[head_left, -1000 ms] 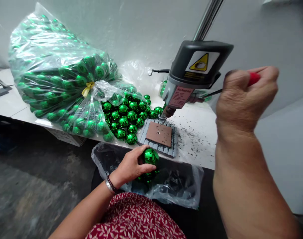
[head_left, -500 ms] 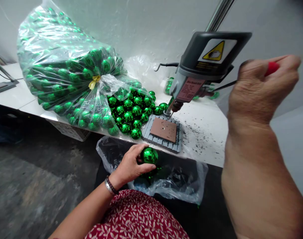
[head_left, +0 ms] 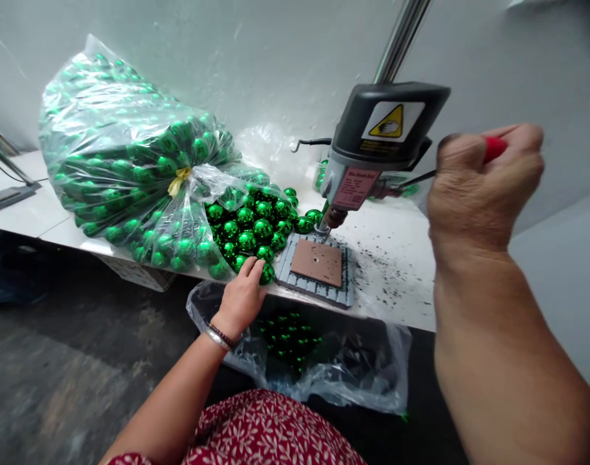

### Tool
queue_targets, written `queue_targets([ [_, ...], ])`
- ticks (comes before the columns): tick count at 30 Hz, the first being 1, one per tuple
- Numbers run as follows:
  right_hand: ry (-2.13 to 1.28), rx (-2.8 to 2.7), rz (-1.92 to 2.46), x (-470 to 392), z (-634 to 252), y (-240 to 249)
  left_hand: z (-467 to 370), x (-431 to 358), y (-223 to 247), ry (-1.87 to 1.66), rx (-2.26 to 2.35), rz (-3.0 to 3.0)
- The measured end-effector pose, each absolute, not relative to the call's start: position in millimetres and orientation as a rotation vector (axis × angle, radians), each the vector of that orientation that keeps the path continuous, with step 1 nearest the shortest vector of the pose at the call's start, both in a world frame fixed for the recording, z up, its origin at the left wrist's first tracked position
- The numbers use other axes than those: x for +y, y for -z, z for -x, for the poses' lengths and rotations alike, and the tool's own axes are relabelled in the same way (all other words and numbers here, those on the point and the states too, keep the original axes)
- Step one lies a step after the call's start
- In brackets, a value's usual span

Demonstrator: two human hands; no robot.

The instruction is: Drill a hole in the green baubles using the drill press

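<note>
My left hand (head_left: 243,294) is at the front edge of the table, its fingers curled against a shiny green Christmas ball (head_left: 267,273) at the end of the pile; the thumb is mostly hidden. My right hand (head_left: 483,187), raised at the right, is wrapped round the red-tipped lever of a small bench drill (head_left: 367,155). Below the chuck lies a brown square pad (head_left: 317,261) with a small hole, on the drill's grey base (head_left: 341,296). More loose green balls (head_left: 246,241) lie left of the base.
A large clear bag (head_left: 125,161) full of green balls, tied with yellow, spills onto the white table (head_left: 392,258). Dark shavings lie right of the base. Under the table edge, a plastic-lined bin (head_left: 396,368) holds more green balls. A stand (head_left: 14,194) is at far left.
My left hand has let go of the ball it held over the bin and moved up and left to another at the table edge. My right hand stays on the lever. The view has shifted.
</note>
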State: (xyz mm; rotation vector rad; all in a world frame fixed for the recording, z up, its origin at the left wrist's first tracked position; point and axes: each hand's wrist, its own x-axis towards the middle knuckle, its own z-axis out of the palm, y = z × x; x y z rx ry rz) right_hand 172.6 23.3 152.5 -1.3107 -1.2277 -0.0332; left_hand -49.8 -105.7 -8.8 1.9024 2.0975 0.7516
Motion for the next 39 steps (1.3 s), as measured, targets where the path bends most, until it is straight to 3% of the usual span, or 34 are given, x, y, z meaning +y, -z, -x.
queue_targets([
  [6,0.012,-1.233,1.288,17,-171,-157,51,-90,8,-0.486,2.122,-1.931],
  [11,0.017,-1.232,1.276,19,-171,-154,57,-91,12,-0.882,1.996,-1.802],
  [16,0.035,-1.233,1.226,21,-172,-152,59,-93,5,-1.321,1.417,-1.053],
  [23,-0.005,-1.211,1.266,18,-169,-156,50,-87,3,-1.31,0.825,-0.425],
  [31,0.004,-1.239,1.236,20,-172,-155,36,-64,-12,-1.133,0.921,-0.571],
  [39,-0.016,-1.258,1.181,19,-173,-156,9,-15,-28,-1.094,1.311,-1.026],
])
